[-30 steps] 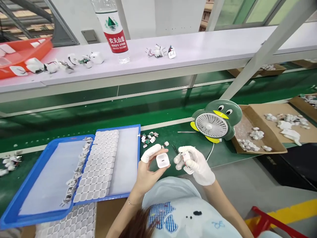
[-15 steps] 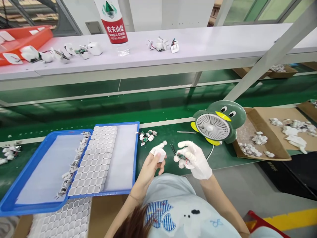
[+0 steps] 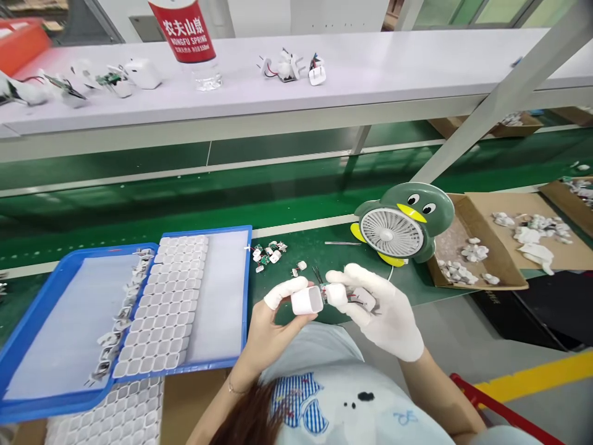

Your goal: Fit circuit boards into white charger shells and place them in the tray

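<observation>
In my left hand [image 3: 273, 327], some of whose fingers are covered in white, is a hollow white plastic charger housing [image 3: 306, 301], its open end facing right. My right hand [image 3: 389, 315], in a white glove, grips a charger circuit board assembly [image 3: 334, 294] with a white block on it, right at the mouth of the housing. A white end piece [image 3: 364, 299] hangs on wires under the gloved fingers. Just beyond my hands, one small loose part [image 3: 300, 267] lies on the green bench. A cluster of small circuit boards [image 3: 269, 254] lies farther left.
Rows of white housings [image 3: 169, 296] fill part of a blue tray [image 3: 247, 284]. Another blue tray [image 3: 46, 296] overlaps it at left. A green penguin fan [image 3: 393, 225] and a cardboard box [image 3: 477, 262] stand right. A bottle [image 3: 185, 37] stands on the shelf [image 3: 370, 68].
My hands have come together, bringing the circuit board assembly to the housing. The housing has turned so its open end shows. A small loose part now lies on the bench. The view has shifted slightly.
</observation>
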Motion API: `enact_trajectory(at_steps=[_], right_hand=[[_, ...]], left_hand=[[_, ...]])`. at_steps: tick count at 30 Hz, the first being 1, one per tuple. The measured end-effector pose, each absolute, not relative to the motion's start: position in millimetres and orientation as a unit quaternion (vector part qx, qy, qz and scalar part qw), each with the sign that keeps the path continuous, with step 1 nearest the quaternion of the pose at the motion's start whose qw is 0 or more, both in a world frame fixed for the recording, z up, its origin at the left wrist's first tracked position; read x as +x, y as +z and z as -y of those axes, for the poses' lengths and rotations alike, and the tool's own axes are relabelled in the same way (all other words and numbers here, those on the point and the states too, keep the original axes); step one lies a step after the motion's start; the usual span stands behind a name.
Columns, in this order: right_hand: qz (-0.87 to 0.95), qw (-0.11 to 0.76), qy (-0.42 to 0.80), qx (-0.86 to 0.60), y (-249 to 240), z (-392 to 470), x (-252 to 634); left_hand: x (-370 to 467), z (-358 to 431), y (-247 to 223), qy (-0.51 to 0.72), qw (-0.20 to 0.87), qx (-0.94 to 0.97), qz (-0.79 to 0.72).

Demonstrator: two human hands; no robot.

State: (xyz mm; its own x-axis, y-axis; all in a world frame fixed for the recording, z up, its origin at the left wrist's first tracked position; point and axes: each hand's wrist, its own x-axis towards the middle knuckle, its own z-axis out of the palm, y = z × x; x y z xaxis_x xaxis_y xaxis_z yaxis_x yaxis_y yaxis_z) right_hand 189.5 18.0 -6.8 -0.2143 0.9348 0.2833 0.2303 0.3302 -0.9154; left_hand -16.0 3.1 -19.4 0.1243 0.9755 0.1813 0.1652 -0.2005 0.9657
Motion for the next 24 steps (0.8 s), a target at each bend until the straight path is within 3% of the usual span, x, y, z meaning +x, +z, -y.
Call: enact_trajectory(at_steps=[6, 12, 19, 24], right_hand=[[0.839, 0.335, 0.21, -0.373, 12.4, -22.8, 186.8], [0.877, 0.253, 0.208, -0.352, 14.2, -21.9, 184.5], [0.899, 0.247, 0.193, -0.306, 13.0, -21.6, 183.7], [0.912, 0.197, 0.18, -0.312, 11.5, -20.7, 187.8]], left_hand=[[-21.3, -0.4, -15.8, 0.454, 0.344, 0.676, -0.468], [-25.1, 2.9, -16.2, 0.428, 0.245, 0.724, -0.482], [-24.2, 4.7, -17.0, 0.399, 0.255, 0.724, -0.501], [-24.2, 6.9, -21.4, 0.384, 0.266, 0.765, -0.443]])
